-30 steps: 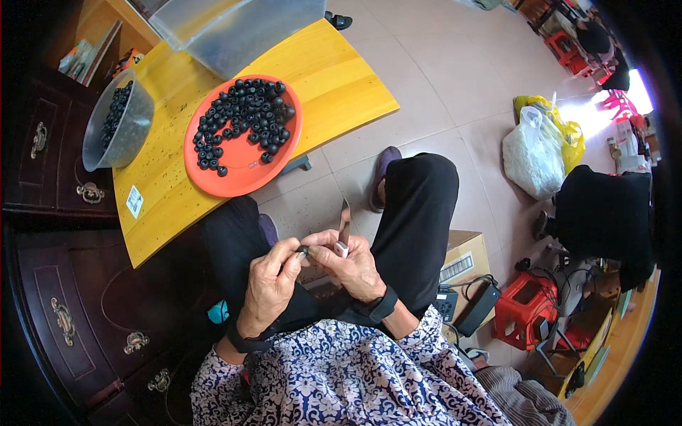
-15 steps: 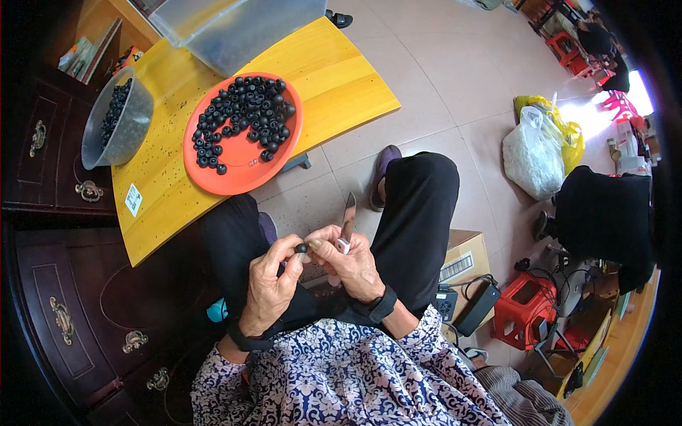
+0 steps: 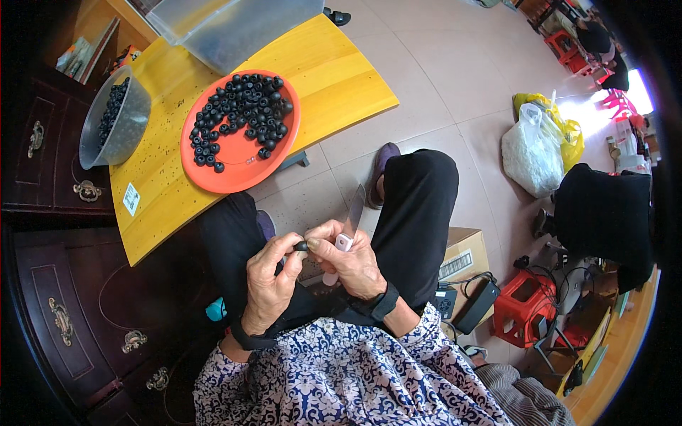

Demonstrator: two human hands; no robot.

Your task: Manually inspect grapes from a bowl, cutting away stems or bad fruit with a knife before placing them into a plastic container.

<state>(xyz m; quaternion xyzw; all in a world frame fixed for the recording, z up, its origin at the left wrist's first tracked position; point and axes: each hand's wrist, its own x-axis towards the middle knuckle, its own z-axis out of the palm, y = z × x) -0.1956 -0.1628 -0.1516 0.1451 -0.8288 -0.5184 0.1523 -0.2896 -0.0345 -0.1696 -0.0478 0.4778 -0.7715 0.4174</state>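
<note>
My left hand (image 3: 271, 275) pinches a small black round piece (image 3: 301, 246) between thumb and fingers, above my lap. Against it from the right come the thumb and forefinger of my right hand (image 3: 356, 268). That hand also grips a knife (image 3: 356, 209) by its pale handle, its blade pointing up and away from the piece. An orange-red plate (image 3: 241, 157) lies beyond my hands, heaped with several similar black pieces (image 3: 256, 106), many showing a hole. More dark pieces (image 3: 116, 106) fill a translucent tub (image 3: 133, 131) to its left.
Plate and tub stand on a yellow wooden table (image 3: 348, 78) strewn with dark specks; a clear plastic bin (image 3: 241, 32) sits behind. Dark drawers (image 3: 67, 284) flank my left. A cardboard box (image 3: 465, 248), a red stool (image 3: 522, 309) and a filled plastic bag (image 3: 533, 156) are on the right.
The knife has turned in my right hand, showing more of its blade and handle. Both hands stay together at the black piece.
</note>
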